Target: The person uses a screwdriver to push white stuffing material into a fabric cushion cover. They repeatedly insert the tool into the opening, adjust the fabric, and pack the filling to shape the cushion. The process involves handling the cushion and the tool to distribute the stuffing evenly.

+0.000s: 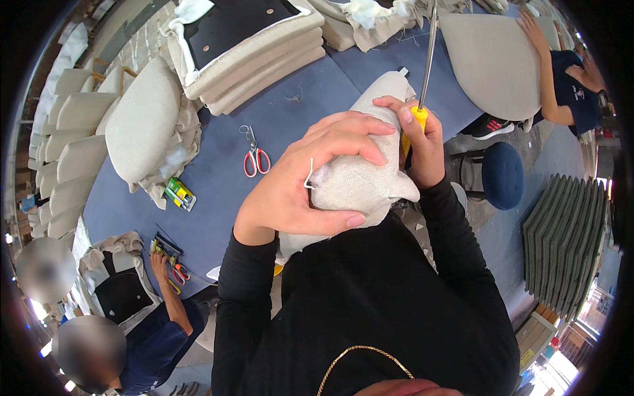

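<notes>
A beige fabric-covered cushion (360, 188) is held up against my front, its puckered corner turned toward me. My left hand (317, 175) wraps round its left side, fingers over the top and thumb below. A white thread end and a bit of white stuffing show near that palm. In my right hand (426, 148) is a screwdriver (428, 72) with a yellow handle and a long metal shaft pointing up and away. The fingers of that hand also rest against the cushion's right edge. Red-and-white-handled scissors (256, 160) lie on the blue-grey table (224, 218) to the left.
Stacked beige cushions (264, 76) stand at the far side, a loose seat pad (145, 125) and a green-yellow packet (179, 194) to the left. Co-workers are at lower left and far right, one touching a large beige panel (492, 63). A blue stool (502, 175) stands right.
</notes>
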The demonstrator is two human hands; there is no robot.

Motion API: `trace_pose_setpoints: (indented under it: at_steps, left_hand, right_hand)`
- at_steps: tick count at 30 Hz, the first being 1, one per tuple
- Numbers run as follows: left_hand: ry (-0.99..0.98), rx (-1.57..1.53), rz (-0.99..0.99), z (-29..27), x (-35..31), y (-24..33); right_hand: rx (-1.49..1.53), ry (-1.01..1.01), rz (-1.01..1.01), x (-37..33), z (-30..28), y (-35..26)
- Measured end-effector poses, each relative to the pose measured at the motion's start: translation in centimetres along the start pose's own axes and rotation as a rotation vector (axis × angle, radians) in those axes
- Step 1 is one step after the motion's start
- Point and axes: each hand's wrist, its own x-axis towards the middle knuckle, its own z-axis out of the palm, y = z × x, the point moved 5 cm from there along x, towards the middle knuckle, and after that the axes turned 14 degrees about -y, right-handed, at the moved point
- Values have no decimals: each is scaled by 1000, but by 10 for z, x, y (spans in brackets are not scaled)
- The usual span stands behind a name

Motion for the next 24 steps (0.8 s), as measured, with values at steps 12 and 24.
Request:
trace_pose_setpoints:
  at_steps: [12,24]
  left_hand:
    - [-103,105,104,-3,-1,10]
    - [97,25,-81,3,3,11]
  right_hand:
    - [7,-43,11,-9,8,1]
    - [47,-132,152,-26,27,-30]
